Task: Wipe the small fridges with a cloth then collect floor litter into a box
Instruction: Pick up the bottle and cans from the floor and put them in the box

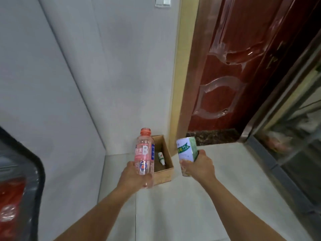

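Clearly the litter step is in hand now, not the wiping: no cloth shows anywhere, and both hands carry rubbish toward the cardboard box (164,174) that stands on the pale tiled floor (173,206) in the corner, just beside the white wall (69,84) and the yellow door frame (178,84). The left hand (132,176) grips a clear plastic bottle (144,153) with a pink label near its bottom, upright, with no cap on its pink neck; it looks empty. The right hand (198,164) has its fingers curled round the lower part of a white and green can (187,150), a little tilted. Both are held above the floor, the bottle in front of the near left side of the box, the can to its right. Inside the box lies already one small white bottle (161,158), so I judge that collecting has begun but is not finished. The next move calls for bringing each hand over the open top and then loosening the fingers, so the things fall inside and not on the rim; the bottle is tall, so it should go in lying along the box. At the left edge is a dark rounded appliance (26,171) with red inside, perhaps one of the small fridges, but I cannot tell for sure. At the right stand a dark red door (234,66) and a glass-fronted cabinet (295,136).
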Tool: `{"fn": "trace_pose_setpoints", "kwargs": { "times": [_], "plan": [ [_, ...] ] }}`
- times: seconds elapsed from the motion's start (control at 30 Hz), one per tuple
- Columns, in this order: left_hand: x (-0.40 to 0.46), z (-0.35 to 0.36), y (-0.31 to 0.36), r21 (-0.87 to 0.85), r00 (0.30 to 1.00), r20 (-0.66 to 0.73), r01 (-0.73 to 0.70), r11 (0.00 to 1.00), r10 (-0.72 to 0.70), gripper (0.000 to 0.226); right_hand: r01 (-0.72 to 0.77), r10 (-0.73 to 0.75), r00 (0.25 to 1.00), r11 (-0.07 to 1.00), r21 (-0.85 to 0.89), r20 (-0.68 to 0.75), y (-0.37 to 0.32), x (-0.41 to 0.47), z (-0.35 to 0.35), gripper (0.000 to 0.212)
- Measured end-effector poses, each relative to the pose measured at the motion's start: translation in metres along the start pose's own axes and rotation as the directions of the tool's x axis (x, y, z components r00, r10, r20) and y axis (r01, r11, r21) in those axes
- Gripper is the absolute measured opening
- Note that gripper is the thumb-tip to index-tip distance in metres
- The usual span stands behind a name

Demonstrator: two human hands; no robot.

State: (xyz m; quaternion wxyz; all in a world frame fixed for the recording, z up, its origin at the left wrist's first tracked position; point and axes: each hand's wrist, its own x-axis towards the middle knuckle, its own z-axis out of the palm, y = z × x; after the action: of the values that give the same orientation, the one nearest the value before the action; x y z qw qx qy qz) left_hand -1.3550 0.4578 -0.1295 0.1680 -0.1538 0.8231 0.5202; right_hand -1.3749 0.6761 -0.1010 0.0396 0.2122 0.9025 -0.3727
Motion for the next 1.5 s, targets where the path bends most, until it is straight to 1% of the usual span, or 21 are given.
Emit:
{"fn": "trace_pose_setpoints", "kwargs": {
  "times": [0.07, 0.17, 0.2, 0.3, 0.37, 0.5, 0.67, 0.77, 0.8, 0.9, 0.93, 1.07, 1.17, 1.23, 1.33, 1.4, 1.5],
  "plan": [
    [0.024, 0.009, 0.011, -0.045, 1.000, -0.005, 0.007, 0.999, -0.007, 0.061, 0.007, -0.006, 0.999, 1.000, -0.016, 0.045, -0.006, 0.036, 0.006, 0.058],
    [0.060, 0.016, 0.022, -0.092, 0.999, -0.037, 0.007, 0.996, -0.010, 0.047, 0.019, -0.015, 0.994, 0.999, -0.031, 0.111, -0.015, 0.082, 0.021, 0.060],
    [0.074, 0.017, 0.025, -0.097, 0.999, -0.046, 0.012, 0.995, -0.016, 0.045, 0.024, -0.018, 0.991, 0.999, -0.042, 0.135, -0.018, 0.096, 0.027, 0.060],
    [0.119, 0.017, 0.027, -0.114, 0.990, -0.083, 0.107, 0.988, -0.117, 0.056, 0.036, -0.019, 0.979, 0.996, -0.077, 0.203, -0.031, 0.141, 0.051, 0.059],
    [0.153, 0.017, 0.023, -0.117, 0.985, -0.073, 0.148, 0.982, -0.157, 0.057, 0.036, -0.014, 0.971, 0.995, -0.089, 0.237, -0.040, 0.171, 0.069, 0.059],
    [0.228, 0.018, 0.013, -0.090, 0.973, -0.042, 0.221, 0.971, -0.225, 0.057, 0.009, 0.018, 0.966, 0.995, -0.102, 0.259, -0.049, 0.232, 0.110, 0.060],
    [0.311, 0.026, 0.002, -0.031, 0.969, 0.024, 0.248, 0.968, -0.248, 0.033, -0.072, 0.111, 0.950, 0.987, -0.141, 0.292, -0.046, 0.298, 0.159, 0.057],
    [0.356, 0.037, -0.011, -0.018, 0.947, 0.054, 0.318, 0.948, -0.317, 0.037, -0.091, 0.138, 0.942, 0.983, -0.162, 0.305, -0.035, 0.331, 0.189, 0.057],
    [0.369, 0.042, -0.018, -0.022, 0.939, 0.056, 0.340, 0.940, -0.338, 0.040, -0.093, 0.141, 0.939, 0.982, -0.164, 0.313, -0.029, 0.341, 0.200, 0.057],
    [0.407, 0.064, -0.044, -0.011, 0.918, 0.066, 0.393, 0.919, -0.391, 0.060, -0.107, 0.169, 0.918, 0.977, -0.186, 0.358, -0.006, 0.369, 0.236, 0.055],
    [0.421, 0.073, -0.055, -0.011, 0.915, 0.065, 0.399, 0.917, -0.398, 0.063, -0.114, 0.181, 0.912, 0.974, -0.195, 0.368, 0.002, 0.380, 0.249, 0.055],
    [0.465, 0.115, -0.108, -0.017, 0.891, 0.073, 0.451, 0.892, -0.449, 0.062, -0.147, 0.228, 0.869, 0.966, -0.212, 0.439, 0.048, 0.416, 0.308, 0.057],
    [0.496, 0.145, -0.151, -0.026, 0.878, 0.063, 0.477, 0.878, -0.475, 0.057, -0.162, 0.251, 0.839, 0.962, -0.219, 0.482, 0.085, 0.437, 0.356, 0.063],
    [0.517, 0.166, -0.181, -0.049, 0.861, 0.039, 0.509, 0.859, -0.508, 0.062, -0.174, 0.256, 0.830, 0.963, -0.206, 0.495, 0.108, 0.450, 0.390, 0.067],
    [0.546, 0.192, -0.222, 0.004, 0.827, -0.007, 0.562, 0.827, -0.562, 0.074, -0.163, 0.231, 0.836, 0.971, -0.177, 0.498, 0.141, 0.468, 0.436, 0.065],
    [0.566, 0.214, -0.251, 0.039, 0.811, -0.024, 0.585, 0.810, -0.585, 0.076, -0.139, 0.227, 0.834, 0.969, -0.206, 0.503, 0.167, 0.482, 0.467, 0.064],
    [0.591, 0.241, -0.288, 0.103, 0.799, -0.038, 0.600, 0.793, -0.600, 0.076, -0.149, 0.241, 0.816, 0.966, -0.212, 0.526, 0.200, 0.499, 0.505, 0.064]
  ]
}}
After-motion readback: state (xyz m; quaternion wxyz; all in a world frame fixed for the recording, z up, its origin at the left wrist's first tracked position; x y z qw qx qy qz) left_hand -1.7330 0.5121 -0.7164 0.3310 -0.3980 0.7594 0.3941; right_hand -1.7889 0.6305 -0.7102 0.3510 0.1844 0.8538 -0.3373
